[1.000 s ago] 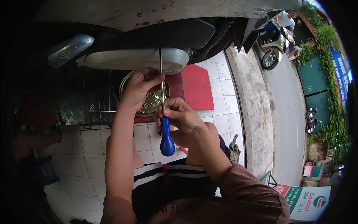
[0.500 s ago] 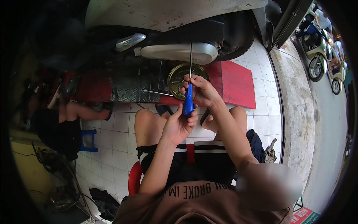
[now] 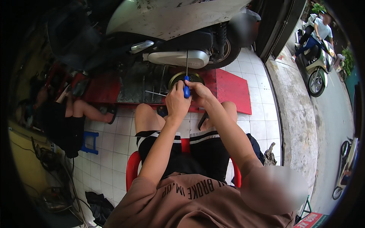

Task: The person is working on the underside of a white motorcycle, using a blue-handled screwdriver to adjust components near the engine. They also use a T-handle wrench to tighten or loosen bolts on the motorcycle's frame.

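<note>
A long screwdriver (image 3: 186, 90) with a blue handle points away from me. Its thin metal shaft reaches up to the silver engine cover (image 3: 167, 59) of a scooter, though whether the tip sits in a screw I cannot make out. My left hand (image 3: 177, 100) is closed at the left side of the handle, its fingertips partly hidden. From the right, my right hand (image 3: 200, 93) pinches the handle with its thumb on top. Beyond both hands lies a round gold-coloured metal dish (image 3: 200, 78), partly covered by them.
The scooter (image 3: 167, 19) stands over a red platform (image 3: 234, 91). A metal T-shaped wrench (image 3: 156, 93) lies left of the dish. At far left a person (image 3: 57, 117) sits beside a blue stool (image 3: 90, 142). I sit on a red chair (image 3: 132, 173). Riders pass on scooters (image 3: 317, 72) outside.
Both hands and the screwdriver have moved forward. My left hand has gone from the handle's lower end to its side, and my right hand from the shaft to the handle.
</note>
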A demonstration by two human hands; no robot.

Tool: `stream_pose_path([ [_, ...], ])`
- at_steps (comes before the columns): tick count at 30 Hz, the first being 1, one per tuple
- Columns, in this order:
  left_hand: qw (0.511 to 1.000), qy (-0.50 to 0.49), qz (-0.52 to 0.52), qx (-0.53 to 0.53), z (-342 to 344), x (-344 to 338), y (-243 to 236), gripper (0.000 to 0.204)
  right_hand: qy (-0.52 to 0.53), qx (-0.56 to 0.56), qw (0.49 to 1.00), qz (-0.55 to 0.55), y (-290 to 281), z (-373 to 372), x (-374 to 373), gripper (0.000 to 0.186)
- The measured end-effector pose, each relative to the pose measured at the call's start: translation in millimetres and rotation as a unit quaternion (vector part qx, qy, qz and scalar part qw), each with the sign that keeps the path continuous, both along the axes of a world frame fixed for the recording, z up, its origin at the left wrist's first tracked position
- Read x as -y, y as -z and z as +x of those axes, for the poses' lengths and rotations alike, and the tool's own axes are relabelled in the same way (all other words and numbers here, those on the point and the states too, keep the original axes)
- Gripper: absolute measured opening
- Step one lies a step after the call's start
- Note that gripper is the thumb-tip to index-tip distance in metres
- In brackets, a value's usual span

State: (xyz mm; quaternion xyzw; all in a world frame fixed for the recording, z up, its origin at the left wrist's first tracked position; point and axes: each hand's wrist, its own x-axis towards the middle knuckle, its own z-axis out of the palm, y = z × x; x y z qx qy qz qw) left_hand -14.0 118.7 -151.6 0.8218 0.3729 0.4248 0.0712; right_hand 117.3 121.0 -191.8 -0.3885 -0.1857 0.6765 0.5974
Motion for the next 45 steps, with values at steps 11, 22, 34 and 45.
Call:
stream_pose_path([
  [11, 0.657, 0.139, -0.680, 0.295, -28.9, -5.9, 34.5, 0.030, 0.003, -0.040, 0.998, -0.041, 2.2, -20.6, 4.2, 0.027],
  [22, 0.660, 0.161, -0.642, 0.357, -34.4, -19.2, 48.9, 0.041, 0.041, 0.101, 0.989, -0.100, -26.8, -33.5, -12.7, 0.025],
  [34, 0.968, 0.064, -0.197, 0.139, -31.0, -11.9, -8.6, 0.043, 0.054, 0.220, 0.974, 0.002, -27.8, -3.3, -9.3, 0.024],
  [45, 0.366, 0.354, -0.731, 0.454, -28.9, -10.5, 28.8, 0.046, -0.074, -0.042, 0.987, 0.137, -4.5, 1.6, -8.0, 0.025],
])
